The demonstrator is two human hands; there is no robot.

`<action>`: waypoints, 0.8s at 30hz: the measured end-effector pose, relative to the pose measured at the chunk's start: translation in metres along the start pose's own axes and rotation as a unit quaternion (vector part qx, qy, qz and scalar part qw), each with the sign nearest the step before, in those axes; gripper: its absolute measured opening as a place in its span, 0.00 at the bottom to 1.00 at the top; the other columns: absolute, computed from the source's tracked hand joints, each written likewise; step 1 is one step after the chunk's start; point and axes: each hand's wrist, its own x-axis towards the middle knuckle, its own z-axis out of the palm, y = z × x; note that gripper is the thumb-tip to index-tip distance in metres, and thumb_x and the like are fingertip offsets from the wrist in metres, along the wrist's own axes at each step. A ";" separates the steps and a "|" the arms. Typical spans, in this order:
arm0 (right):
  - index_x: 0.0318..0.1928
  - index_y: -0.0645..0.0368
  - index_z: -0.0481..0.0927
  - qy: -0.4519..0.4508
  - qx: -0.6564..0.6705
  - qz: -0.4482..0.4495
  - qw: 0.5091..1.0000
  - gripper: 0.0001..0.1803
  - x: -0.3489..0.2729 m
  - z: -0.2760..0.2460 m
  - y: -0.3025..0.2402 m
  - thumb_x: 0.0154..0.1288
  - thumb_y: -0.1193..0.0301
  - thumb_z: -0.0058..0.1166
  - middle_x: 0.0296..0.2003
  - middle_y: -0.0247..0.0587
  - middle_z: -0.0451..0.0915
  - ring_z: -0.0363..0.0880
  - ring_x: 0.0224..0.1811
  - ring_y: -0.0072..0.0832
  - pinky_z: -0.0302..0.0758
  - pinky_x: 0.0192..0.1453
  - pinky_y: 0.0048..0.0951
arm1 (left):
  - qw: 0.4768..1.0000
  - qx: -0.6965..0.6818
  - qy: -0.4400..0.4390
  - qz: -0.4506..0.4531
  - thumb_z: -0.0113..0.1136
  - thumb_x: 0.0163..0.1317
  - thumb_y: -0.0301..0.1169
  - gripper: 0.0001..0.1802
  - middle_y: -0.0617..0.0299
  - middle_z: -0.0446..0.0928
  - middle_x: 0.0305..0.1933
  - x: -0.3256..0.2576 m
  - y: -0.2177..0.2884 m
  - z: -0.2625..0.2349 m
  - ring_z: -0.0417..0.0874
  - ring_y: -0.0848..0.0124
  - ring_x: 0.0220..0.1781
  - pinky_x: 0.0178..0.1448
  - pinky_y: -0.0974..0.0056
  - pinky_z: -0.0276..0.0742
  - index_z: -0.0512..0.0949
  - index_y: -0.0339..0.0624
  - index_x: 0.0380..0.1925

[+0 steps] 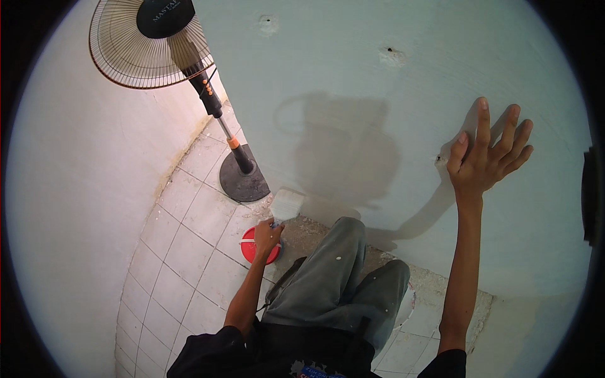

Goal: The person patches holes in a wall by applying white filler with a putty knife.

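My left hand (268, 238) is closed on the short handle of a flat tool with a broad, whitish, squarish head (288, 205); I cannot tell whether it is a brush or a putty knife. Its head is close to the foot of the pale green wall (340, 57). Below that hand is a round red container (249, 251) with a white strip across it, partly hidden by the hand. My right hand (484, 157) presses on the wall with its fingers spread, holding nothing. A small hole (439, 160) in the wall lies beside its thumb.
A standing fan (217, 113) with a black round base (242, 179) is at the far left, partly behind the wall's edge. Pale floor tiles (183, 252) extend left. Two more holes (391, 50) mark the wall. A white rounded object (408, 302) shows beside my right leg.
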 end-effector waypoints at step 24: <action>0.62 0.29 0.73 -0.019 -0.003 0.015 1.000 0.24 -0.003 0.001 0.002 0.67 0.52 0.36 0.70 0.36 0.59 0.48 0.75 0.40 0.26 0.79 0.44 | 0.999 0.044 -0.005 -0.014 0.68 0.47 0.42 0.19 0.48 0.80 0.24 0.037 -0.004 -0.037 0.83 0.54 0.29 0.34 0.54 0.73 0.84 0.40 0.35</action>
